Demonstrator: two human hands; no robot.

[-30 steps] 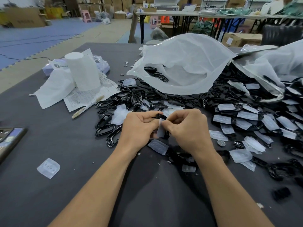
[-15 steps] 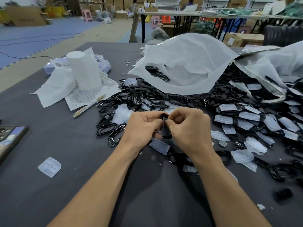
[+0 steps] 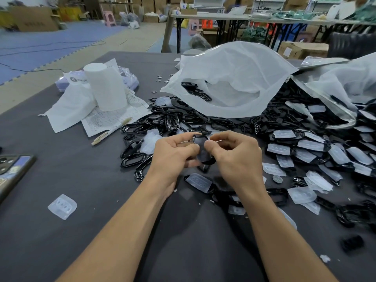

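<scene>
Both hands hold one small black plastic shell (image 3: 201, 147) just above the dark table (image 3: 67, 180). My left hand (image 3: 173, 155) pinches its left edge with thumb and fingers. My right hand (image 3: 238, 157) pinches its right edge the same way. The shell's dark flat face is turned towards me. Its lower end is partly hidden between the fingers. A translucent rubber pad (image 3: 198, 182) lies on the table right below the hands.
A heap of black frames (image 3: 142, 147) and clear pads (image 3: 305, 155) spreads behind and to the right. White bags (image 3: 234, 82) lie at the back. A white roll (image 3: 105, 86), papers, a pen (image 3: 110, 131), a phone (image 3: 12, 171) and a loose pad (image 3: 62, 206) are on the left.
A second ago my hands held a whitish pad against the black piece. Now the black shell shows its dark face and the pad is no longer visible. The hands rose slightly.
</scene>
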